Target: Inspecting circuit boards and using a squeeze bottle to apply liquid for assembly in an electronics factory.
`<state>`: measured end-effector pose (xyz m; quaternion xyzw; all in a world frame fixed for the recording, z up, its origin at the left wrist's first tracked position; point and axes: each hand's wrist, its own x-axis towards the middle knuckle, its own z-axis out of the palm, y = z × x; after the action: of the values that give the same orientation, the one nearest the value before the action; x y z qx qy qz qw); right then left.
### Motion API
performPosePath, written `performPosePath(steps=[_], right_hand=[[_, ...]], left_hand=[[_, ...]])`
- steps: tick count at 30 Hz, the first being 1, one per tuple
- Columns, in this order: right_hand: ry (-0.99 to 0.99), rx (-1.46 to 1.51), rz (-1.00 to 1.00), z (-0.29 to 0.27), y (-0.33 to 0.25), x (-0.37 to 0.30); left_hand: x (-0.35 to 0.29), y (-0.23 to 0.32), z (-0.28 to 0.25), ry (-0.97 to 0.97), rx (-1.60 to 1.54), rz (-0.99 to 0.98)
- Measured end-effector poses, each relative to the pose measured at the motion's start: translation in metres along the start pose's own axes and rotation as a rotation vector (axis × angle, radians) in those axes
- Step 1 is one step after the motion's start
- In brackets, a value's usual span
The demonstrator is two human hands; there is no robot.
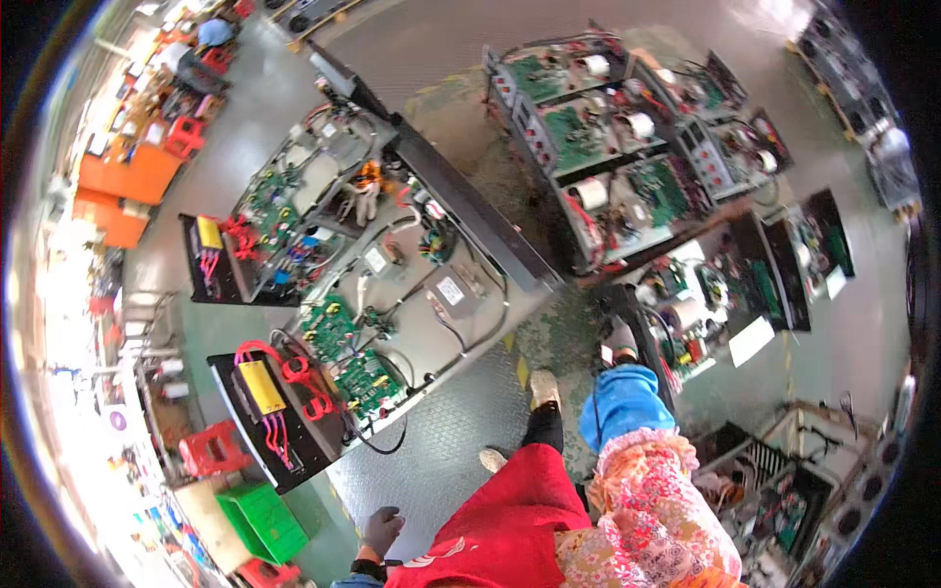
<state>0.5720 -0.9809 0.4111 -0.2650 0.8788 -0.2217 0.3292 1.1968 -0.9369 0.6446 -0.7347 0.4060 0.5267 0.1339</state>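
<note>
My right hand (619, 336), in a grey glove, reaches forward and closes on the dark front edge of an open electronics chassis (642, 318) to the right. Inside that chassis are boards, wiring and a pale cylindrical part (683, 314). Low on the left, my left hand (382, 530), also gloved and with a black band at the wrist, hangs beside my red apron (505, 514). It holds nothing, its fingers loosely apart. Nearest ahead of it stands a large open unit (417, 358) with green circuit boards (368, 382) and cables.
Black panels (284, 446) with yellow-wrapped parts (259, 386) jut from the large unit's left side. More open chassis (598, 127) stand at the upper right. A green bin (263, 522) and red stools (214, 449) are at the left. Another person (191, 67) is far off.
</note>
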Motion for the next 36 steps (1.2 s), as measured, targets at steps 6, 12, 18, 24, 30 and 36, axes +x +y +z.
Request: performPosePath(steps=[6,12,18,24,30,36], right_hand=[[0.069,-0.184,0.052,0.021,0.029,0.021],[0.084,-0.291,0.078,0.028,0.047,0.019],[0.080,-0.357,0.087,0.034,0.058,0.020],[0.080,-0.399,0.092,0.037,0.067,0.026],[0.076,-0.452,0.102,0.041,0.067,0.025],[0.049,-0.573,0.030,0.046,0.072,0.019]], left_hand=[[-0.009,0.041,0.020,0.017,0.061,0.036],[-0.015,0.051,0.039,-0.030,0.278,-0.051],[-0.021,0.067,0.050,0.041,0.247,0.026],[-0.025,0.077,0.053,0.010,0.329,0.091],[-0.025,0.064,0.055,0.016,0.368,0.083],[-0.024,0.061,0.050,0.033,0.302,0.147]])
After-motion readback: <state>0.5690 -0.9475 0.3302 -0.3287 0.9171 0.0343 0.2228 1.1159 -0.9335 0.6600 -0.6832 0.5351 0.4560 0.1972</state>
